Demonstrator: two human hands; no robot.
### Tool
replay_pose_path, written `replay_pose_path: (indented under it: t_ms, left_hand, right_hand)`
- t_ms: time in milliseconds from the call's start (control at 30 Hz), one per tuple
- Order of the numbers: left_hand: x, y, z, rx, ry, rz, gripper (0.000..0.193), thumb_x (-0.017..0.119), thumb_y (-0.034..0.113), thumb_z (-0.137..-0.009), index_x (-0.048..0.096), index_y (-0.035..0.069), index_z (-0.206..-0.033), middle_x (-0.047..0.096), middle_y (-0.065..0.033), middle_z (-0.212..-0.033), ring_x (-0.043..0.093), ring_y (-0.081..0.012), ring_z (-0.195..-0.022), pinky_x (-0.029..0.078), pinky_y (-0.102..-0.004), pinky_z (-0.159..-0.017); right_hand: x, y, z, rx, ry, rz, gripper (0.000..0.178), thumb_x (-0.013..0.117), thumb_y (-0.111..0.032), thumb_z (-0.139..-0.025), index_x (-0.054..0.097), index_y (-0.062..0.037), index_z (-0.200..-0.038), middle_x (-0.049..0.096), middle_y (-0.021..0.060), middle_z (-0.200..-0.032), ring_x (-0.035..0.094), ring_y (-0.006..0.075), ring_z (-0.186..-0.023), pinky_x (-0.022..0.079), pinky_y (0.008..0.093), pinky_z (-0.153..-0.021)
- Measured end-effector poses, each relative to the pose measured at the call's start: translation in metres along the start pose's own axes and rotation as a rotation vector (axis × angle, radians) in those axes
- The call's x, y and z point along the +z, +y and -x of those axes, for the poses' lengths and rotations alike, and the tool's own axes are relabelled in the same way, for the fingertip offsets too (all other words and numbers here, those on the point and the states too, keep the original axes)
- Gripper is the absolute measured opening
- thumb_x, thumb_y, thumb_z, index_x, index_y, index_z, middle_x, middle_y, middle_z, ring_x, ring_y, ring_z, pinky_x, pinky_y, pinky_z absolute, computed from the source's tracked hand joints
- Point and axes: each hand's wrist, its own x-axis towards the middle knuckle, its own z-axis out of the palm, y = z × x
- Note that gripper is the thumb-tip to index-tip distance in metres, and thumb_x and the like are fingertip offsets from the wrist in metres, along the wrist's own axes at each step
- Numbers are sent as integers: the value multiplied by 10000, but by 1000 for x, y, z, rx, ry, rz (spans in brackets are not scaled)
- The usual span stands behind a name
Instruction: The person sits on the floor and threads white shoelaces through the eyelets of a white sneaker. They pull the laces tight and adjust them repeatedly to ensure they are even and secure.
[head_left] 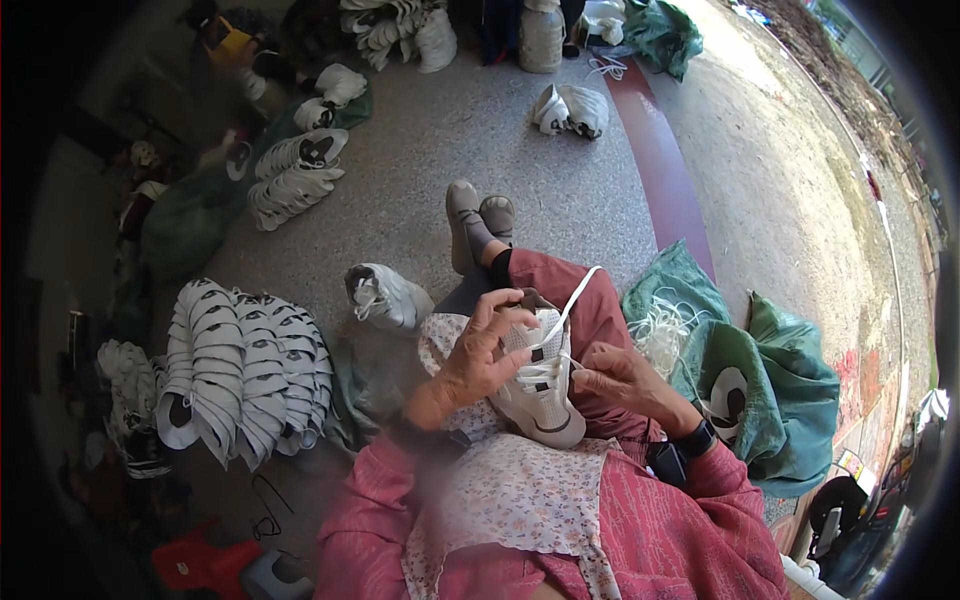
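A white shoe upper (548,425) with a dark lining rests on my lap, its toe toward me. My left hand (478,358) grips the shoe's left side near the opening, thumb and fingers bent against its edge. A white shoelace (581,292) is partly threaded across the eyelets, and one end loops up above the opening. To the right of the shoe, my right hand (622,382) pinches the lace between thumb and fingers beside the eyelet row. The fingertips partly cover the lace there.
Stacked white shoe uppers (245,370) stand at my left, with a laced shoe (388,297) nearer my knee. At my right lie a bundle of white laces (665,330) and green sacks (785,390). More uppers (298,170) and a pair of shoes (572,110) sit farther off.
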Motion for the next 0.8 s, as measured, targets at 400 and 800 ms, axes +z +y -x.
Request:
replay_pose_path:
  t_ms: [400, 800]
  left_hand:
    - [22, -5, -1, -18, 30, -447, 186, 691, 182, -929, 621, 61, -1051, 582, -97, -1263, 563, -224, -1125, 460, -381, -910]
    - [-14, 21, -18, -353, -269, -225, 446, 796, 169, -803, 628, -10, -1175, 732, -114, -1086, 678, -162, -1014, 530, -327, -878]
  right_hand:
    - [-57, -9, 35, -563, 194, -1191, 262, 515, -293, -1042, 574, -96, -879, 579, 58, -927, 579, 248, -939, 399, 462, -1053]
    - [-191, 145, 119, -358, 888, -1377, 234, 528, -88, -1045, 582, 18, -1246, 686, 109, -1005, 612, 141, -763, 487, 247, -658]
